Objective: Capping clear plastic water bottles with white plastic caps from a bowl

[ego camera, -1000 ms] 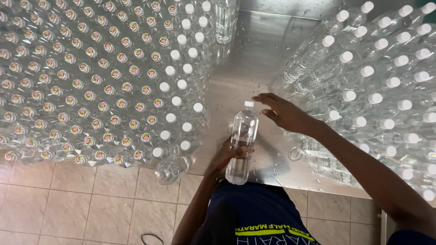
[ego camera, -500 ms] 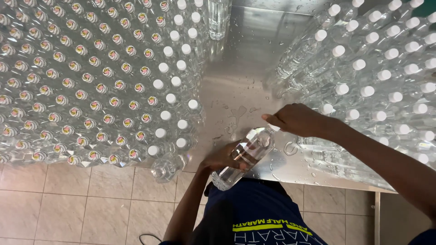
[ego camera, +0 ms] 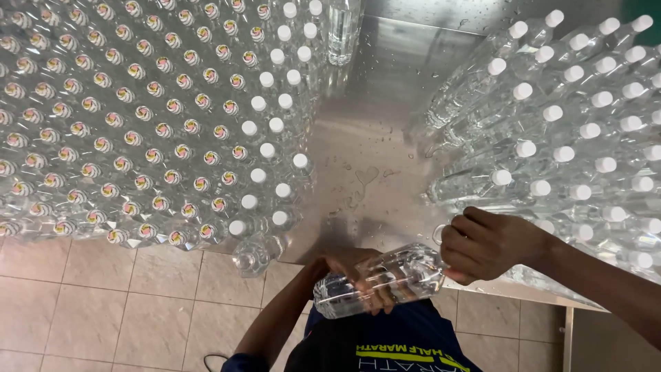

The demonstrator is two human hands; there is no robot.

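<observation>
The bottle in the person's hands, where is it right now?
In the head view the bottle lies tilted low at centre, over the steel table's near edge, left hand at its base, right hand at its cap end.

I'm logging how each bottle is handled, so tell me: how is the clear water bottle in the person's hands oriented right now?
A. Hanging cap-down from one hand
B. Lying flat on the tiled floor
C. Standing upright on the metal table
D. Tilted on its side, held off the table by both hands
D: the clear water bottle lies tilted nearly sideways, the left hand gripping its base end and the right hand closed over its cap end, at the near edge of the metal table.
</observation>
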